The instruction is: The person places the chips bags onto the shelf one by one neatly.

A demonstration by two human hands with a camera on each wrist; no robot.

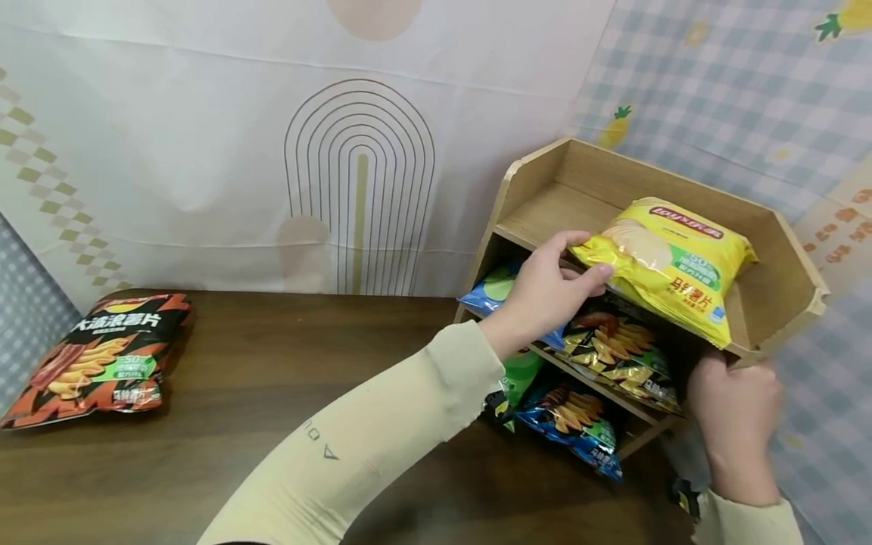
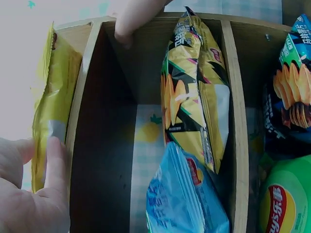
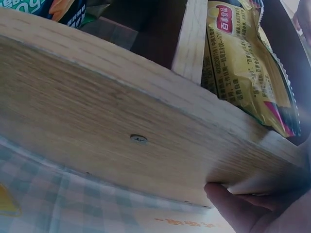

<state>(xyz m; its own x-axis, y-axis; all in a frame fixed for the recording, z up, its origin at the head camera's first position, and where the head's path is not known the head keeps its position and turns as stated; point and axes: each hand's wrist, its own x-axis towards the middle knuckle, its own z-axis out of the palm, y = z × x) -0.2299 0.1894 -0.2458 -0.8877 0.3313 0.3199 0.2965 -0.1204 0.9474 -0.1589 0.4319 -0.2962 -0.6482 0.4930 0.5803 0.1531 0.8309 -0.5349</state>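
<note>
My left hand pinches the near left corner of a yellow bag of potato chips, thumb and fingers at its edge. The bag lies on the top board of a small wooden shelf. At the shelf's right front edge, my right hand grips the side panel, with its thumb on the outer face. Below the top board stand a black-and-gold chip bag and a light-blue chip bag. The lowest compartment holds a green chip bag and a dark-blue chip bag.
Far off on the left of the brown table lies a black-and-red chip bag. A white printed cloth hangs behind the table, and a blue checked cloth hangs behind the shelf.
</note>
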